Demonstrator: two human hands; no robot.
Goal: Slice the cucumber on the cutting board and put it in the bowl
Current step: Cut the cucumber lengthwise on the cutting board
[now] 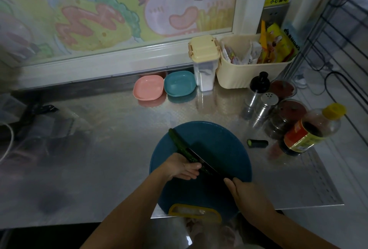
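Note:
A long dark green cucumber (179,144) lies diagonally on the round blue cutting board (225,149). My left hand (184,167) grips its near end, fingers curled over it. My right hand (247,195) holds the handle of a dark knife (207,164), whose blade rests across the cucumber just beside my left fingers. A short cut piece of cucumber (257,143) lies on the steel counter right of the board. A pink bowl (148,87) and a teal bowl (179,83) stand empty at the back of the counter.
Right of the board stand a soy sauce bottle (310,131), jars and shakers (262,107). A lidded container (205,65) and a cream basket (251,63) of packets sit at the back right. The counter edge (298,207) runs close behind the board's yellow handle (195,212).

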